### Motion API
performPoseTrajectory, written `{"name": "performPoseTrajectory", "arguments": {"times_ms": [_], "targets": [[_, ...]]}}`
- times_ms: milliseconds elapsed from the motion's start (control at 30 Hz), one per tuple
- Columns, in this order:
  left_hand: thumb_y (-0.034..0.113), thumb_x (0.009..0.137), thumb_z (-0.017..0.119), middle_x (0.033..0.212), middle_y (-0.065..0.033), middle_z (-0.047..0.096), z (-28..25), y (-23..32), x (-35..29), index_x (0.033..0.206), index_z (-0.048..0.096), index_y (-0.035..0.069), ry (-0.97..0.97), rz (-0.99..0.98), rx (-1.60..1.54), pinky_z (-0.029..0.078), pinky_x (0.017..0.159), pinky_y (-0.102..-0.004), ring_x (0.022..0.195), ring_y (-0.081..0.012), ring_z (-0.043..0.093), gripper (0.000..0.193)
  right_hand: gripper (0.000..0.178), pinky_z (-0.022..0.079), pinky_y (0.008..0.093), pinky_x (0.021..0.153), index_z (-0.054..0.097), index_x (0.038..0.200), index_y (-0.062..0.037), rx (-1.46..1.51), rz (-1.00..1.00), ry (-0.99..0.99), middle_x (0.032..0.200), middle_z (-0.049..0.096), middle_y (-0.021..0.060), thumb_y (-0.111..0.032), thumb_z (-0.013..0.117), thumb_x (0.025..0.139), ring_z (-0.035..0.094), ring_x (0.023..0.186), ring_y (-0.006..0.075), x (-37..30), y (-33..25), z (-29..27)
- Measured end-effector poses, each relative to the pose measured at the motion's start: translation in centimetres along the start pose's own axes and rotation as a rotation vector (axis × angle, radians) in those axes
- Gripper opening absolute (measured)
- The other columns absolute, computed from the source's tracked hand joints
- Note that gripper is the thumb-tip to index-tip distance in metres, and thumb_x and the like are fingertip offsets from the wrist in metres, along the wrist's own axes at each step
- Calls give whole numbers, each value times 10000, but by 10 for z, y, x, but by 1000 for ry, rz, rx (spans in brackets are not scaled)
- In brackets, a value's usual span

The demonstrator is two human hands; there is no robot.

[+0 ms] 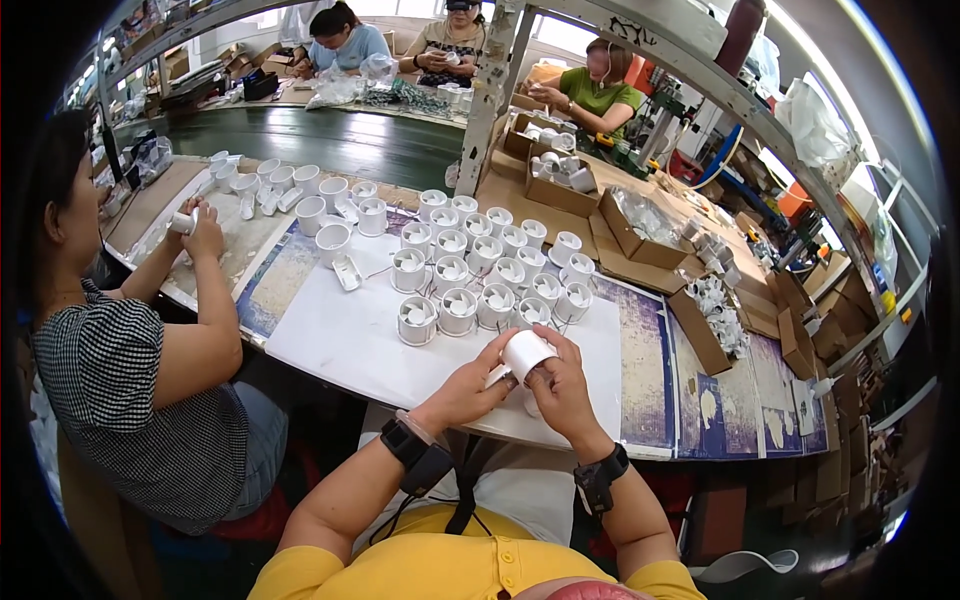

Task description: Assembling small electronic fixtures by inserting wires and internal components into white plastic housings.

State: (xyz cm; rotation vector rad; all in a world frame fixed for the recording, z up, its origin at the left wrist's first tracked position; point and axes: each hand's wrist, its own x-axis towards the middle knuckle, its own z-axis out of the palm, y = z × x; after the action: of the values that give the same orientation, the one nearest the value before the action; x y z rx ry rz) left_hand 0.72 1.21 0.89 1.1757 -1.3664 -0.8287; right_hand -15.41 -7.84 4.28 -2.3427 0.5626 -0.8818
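Observation:
A white cylindrical plastic housing (528,352) is held between my two hands above the near edge of the white board. My left hand (472,388) is closed on its left side, and a narrow white plastic piece (497,375) shows by those fingers; whether it belongs to the housing I cannot tell. My right hand (563,388) wraps the housing's right side, thumb in front. Just beyond my hands stand several white round housings (458,310) with small fan blades inside and thin wires beside them. Farther left, an open white cup (333,240) has a small white part next to it.
A co-worker (140,370) sits close on my left, holding a white part. Cardboard boxes (562,183) of white parts stand at the right, near a metal shelf post (487,110). Beyond a green conveyor belt (300,140), other people work. The white sheet (350,350) covers the table before me.

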Motion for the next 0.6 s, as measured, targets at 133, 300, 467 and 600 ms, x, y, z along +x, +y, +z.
{"name": "performPoseTrajectory", "arguments": {"times_ms": [133,300,467,600], "targets": [[23,932,521,1126,-59,599,-4,8,1,1537,142,166,-83,-183,-203,470,629,-229,746,-69,542,728,234,446,357,979,692,1032,7,-19,29,-75,1392,457,122,2,660,801,401,1272,309,6,5,-2],[19,934,517,1099,-53,601,-8,3,2,1541,138,175,-108,-171,-265,462,625,-219,743,-61,538,732,202,438,355,988,709,997,1,-37,46,-98,1399,454,109,-10,673,798,386,1280,305,6,4,-4],[18,933,522,1073,-49,600,-12,6,5,1544,129,178,-118,-178,-236,464,625,-221,738,-65,539,744,167,356,394,1048,727,950,-36,0,1,-71,1384,471,115,-71,715,786,392,1274,315,5,4,-6],[21,931,535,1038,-41,603,-7,8,4,1541,148,185,-119,-183,-211,464,621,-225,722,-69,540,741,157,300,419,1075,738,929,-69,-5,-25,-79,1370,489,116,-113,737,779,398,1275,318,1,9,-9]]}}
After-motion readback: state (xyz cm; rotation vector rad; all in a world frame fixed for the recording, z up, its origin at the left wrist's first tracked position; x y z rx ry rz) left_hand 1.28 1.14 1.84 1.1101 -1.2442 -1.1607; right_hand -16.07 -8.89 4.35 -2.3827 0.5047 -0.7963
